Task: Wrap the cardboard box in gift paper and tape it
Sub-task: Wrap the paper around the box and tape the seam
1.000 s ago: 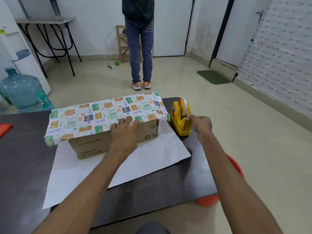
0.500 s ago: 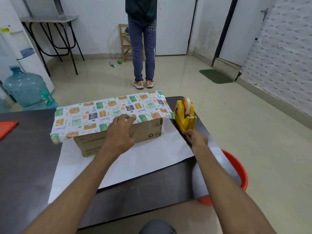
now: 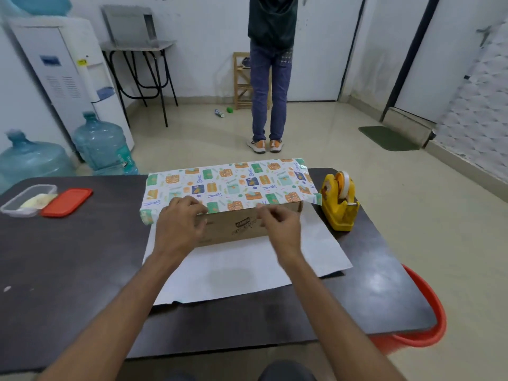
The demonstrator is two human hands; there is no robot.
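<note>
The cardboard box (image 3: 242, 228) sits toward the desk's (image 3: 68, 257) far edge, about midway along it. The gift paper (image 3: 228, 185) is folded over its top, and the paper's white side is spread toward the near edge. The left hand (image 3: 180, 226) holds the paper's edge on the box, fingers bent on top. The right hand (image 3: 280, 224) has its fingertips pinched together at that edge; I cannot tell what they hold. The 2 hands are near each other. A yellow tape dispenser (image 3: 339, 204) stands by the right edge.
</note>
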